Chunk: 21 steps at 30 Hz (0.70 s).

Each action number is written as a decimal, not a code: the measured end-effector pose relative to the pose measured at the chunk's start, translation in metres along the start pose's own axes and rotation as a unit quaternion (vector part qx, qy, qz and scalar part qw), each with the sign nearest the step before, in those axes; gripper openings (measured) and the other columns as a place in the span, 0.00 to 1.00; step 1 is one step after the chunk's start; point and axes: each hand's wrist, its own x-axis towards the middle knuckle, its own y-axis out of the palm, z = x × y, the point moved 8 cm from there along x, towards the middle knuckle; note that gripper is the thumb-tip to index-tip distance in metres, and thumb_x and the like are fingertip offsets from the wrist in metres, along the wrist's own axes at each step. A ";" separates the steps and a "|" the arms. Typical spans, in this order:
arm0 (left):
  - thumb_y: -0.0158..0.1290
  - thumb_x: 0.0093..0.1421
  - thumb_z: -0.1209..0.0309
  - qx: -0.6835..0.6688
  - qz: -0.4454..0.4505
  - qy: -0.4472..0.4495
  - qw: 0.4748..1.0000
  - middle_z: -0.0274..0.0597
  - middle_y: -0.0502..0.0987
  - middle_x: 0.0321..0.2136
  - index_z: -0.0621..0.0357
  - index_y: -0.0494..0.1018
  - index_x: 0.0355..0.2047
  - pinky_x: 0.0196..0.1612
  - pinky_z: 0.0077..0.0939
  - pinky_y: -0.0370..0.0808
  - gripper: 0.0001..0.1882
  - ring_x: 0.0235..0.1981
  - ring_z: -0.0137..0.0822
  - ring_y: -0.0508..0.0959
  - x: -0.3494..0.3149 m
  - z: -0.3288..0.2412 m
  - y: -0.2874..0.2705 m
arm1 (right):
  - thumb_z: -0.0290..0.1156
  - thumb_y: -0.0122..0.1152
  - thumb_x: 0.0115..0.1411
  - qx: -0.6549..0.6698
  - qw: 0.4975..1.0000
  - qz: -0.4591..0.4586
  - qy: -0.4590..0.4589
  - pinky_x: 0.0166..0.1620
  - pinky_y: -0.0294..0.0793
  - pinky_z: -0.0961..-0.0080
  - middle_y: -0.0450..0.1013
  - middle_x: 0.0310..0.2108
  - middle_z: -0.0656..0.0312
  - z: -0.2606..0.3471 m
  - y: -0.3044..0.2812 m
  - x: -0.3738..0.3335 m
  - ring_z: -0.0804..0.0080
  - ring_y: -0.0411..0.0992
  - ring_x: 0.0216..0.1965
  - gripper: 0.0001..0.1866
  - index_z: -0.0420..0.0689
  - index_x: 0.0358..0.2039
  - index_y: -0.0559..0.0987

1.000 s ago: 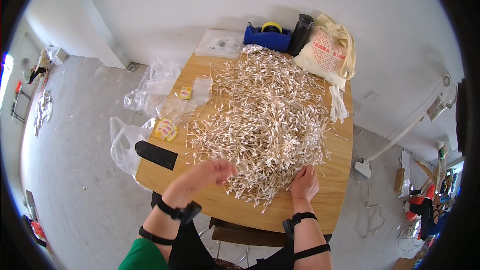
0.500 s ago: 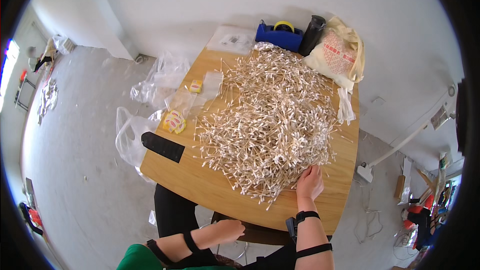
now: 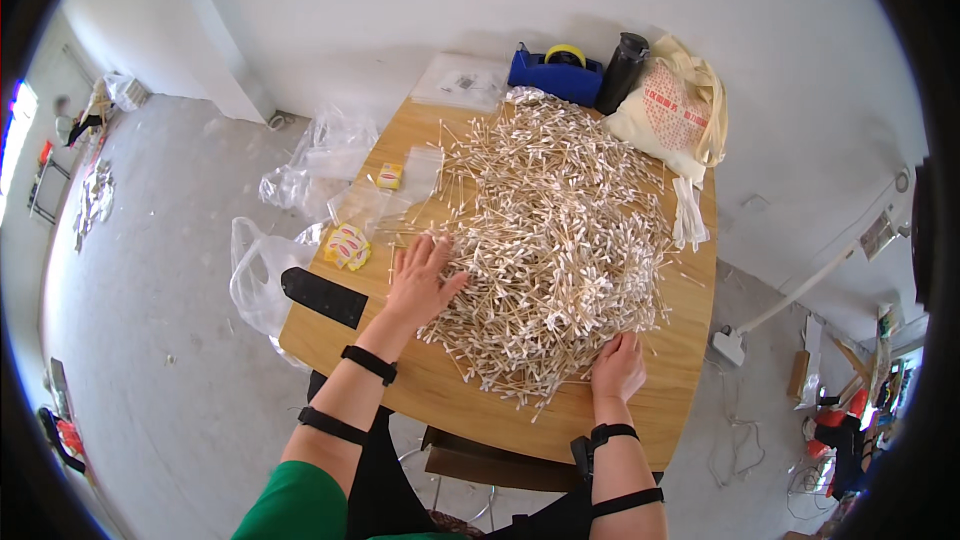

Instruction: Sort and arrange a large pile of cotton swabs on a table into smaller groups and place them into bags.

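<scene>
A wide, loose heap of cotton swabs (image 3: 560, 240), with white tips and pale sticks, covers much of the wooden table (image 3: 480, 410). My left hand (image 3: 422, 282) lies on the heap's left edge, its fingers stretched and apart. At the near right edge of the heap, my right hand (image 3: 619, 368) rests with its fingers curled closed. What it grips, if anything, is hidden. Left of the heap are small yellow labels (image 3: 347, 247) on clear bags (image 3: 362, 205), with another yellow piece (image 3: 390, 175) farther back.
A blue tape dispenser (image 3: 555, 75), a dark bottle (image 3: 622, 73) and a cream cloth bag (image 3: 665, 115) stand at the back. Flat clear bags (image 3: 460, 80) lie back left. A black flat object (image 3: 324, 297) juts over the left edge, near a white plastic bag (image 3: 262, 275).
My left hand has moved from beside my lap up and forward onto the heap's left edge, its fingers now spread. The right hand has stayed in place.
</scene>
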 end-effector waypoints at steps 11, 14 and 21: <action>0.57 0.52 0.77 -0.169 -0.010 0.056 0.984 0.48 0.72 0.50 0.54 0.67 0.57 0.53 0.41 0.72 0.30 0.53 0.50 0.71 0.032 -0.125 -0.012 | 0.32 0.52 0.62 -0.005 1.000 -0.005 -0.002 0.30 0.73 0.53 0.74 0.30 0.52 0.002 0.000 0.000 0.48 0.74 0.29 0.06 0.44 0.31 0.72; 0.53 0.49 0.83 -0.146 -0.043 0.141 0.978 0.46 0.74 0.47 0.54 0.72 0.52 0.52 0.41 0.72 0.27 0.50 0.48 0.73 0.030 -0.163 -0.017 | 0.32 0.52 0.62 -0.009 1.000 -0.009 -0.011 0.30 0.73 0.53 0.73 0.30 0.53 0.001 0.001 0.000 0.48 0.74 0.29 0.06 0.44 0.31 0.71; 0.54 0.53 0.76 -0.014 -0.011 0.292 0.956 0.44 0.73 0.48 0.55 0.72 0.50 0.53 0.39 0.69 0.22 0.53 0.46 0.70 0.003 -0.236 -0.006 | 0.31 0.52 0.62 0.000 1.000 -0.014 -0.016 0.30 0.73 0.54 0.74 0.30 0.53 0.002 -0.001 -0.001 0.49 0.74 0.29 0.05 0.44 0.30 0.71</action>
